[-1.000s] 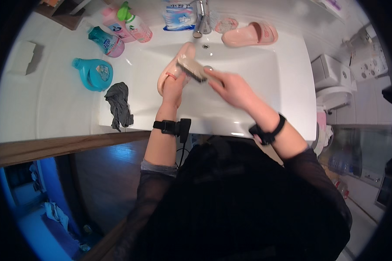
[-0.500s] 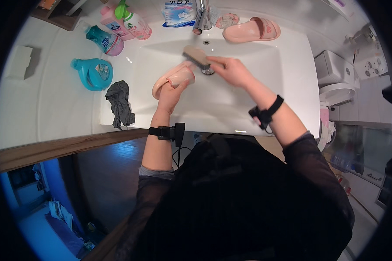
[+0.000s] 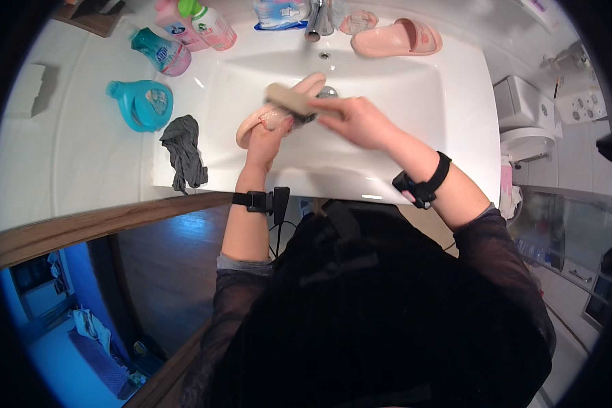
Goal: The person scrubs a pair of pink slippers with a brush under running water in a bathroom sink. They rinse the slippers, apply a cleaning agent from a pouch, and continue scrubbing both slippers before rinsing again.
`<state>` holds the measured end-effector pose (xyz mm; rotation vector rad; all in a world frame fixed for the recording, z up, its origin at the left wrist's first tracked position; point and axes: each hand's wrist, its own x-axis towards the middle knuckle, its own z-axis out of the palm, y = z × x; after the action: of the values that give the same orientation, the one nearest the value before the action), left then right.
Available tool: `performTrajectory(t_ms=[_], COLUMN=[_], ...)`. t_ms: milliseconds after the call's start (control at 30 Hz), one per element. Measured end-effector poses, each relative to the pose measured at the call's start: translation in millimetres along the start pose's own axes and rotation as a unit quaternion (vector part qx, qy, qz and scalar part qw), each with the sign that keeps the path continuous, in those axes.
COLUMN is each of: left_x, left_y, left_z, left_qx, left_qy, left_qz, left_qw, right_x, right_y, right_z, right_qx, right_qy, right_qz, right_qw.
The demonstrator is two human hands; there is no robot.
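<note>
Over the white sink basin point(image 3: 387, 122), my left hand point(image 3: 268, 141) is closed around a pink slide slipper point(image 3: 311, 83), holding it by the strap end with the toe pointing away from me. White foam shows on its strap. In my right hand point(image 3: 360, 121) is a scrub brush point(image 3: 289, 99) with a beige back and dark bristles, slightly blurred. The brush lies across the slipper near the strap, covering part of it. A second pink slipper point(image 3: 387, 42) rests on the back right rim of the sink.
A chrome faucet point(image 3: 314, 26) rises at the back centre. Left of it stand a blue-white packet point(image 3: 281, 15), a green-capped bottle point(image 3: 214, 30), a teal-and-purple bottle point(image 3: 162, 53) and a teal jug point(image 3: 143, 105). A dark grey cloth point(image 3: 185, 153) lies on the left rim.
My right hand has brought the brush left and nearer, from beyond the slipper to over its strap. The slipper has turned so that its far end shows more. The view has shifted slightly.
</note>
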<state>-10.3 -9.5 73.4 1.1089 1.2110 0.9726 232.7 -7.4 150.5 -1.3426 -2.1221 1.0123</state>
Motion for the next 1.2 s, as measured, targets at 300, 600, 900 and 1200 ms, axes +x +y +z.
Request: performTrajectory(t_ms=[300, 600, 900, 1200], left_x=[1.2, -3.5, 10.1, 15.1], left_y=[-8.9, 32.5, 45.1, 52.9], left_z=[-3.5, -32.1, -30.6, -20.6], left_qx=[0.012, 0.033, 0.039, 0.022], left_qy=[-0.032, -0.072, -0.097, -0.148], left_qz=[-0.01, -0.062, -0.047, -0.066], left_qw=[0.999, 0.995, 0.993, 0.987], right_x=[-7.4, -14.7, -13.8, -2.7], right_y=[31.3, 89.6, 68.9, 60.4], right_z=[14.4, -39.8, -43.8, -27.3], right_qx=[-0.007, 0.127, -0.004, 0.067], right_qy=[0.012, -0.027, -0.02, 0.011], right_qz=[-0.061, 0.084, -0.051, -0.232], right_qw=[0.998, 0.988, 0.998, 0.97])
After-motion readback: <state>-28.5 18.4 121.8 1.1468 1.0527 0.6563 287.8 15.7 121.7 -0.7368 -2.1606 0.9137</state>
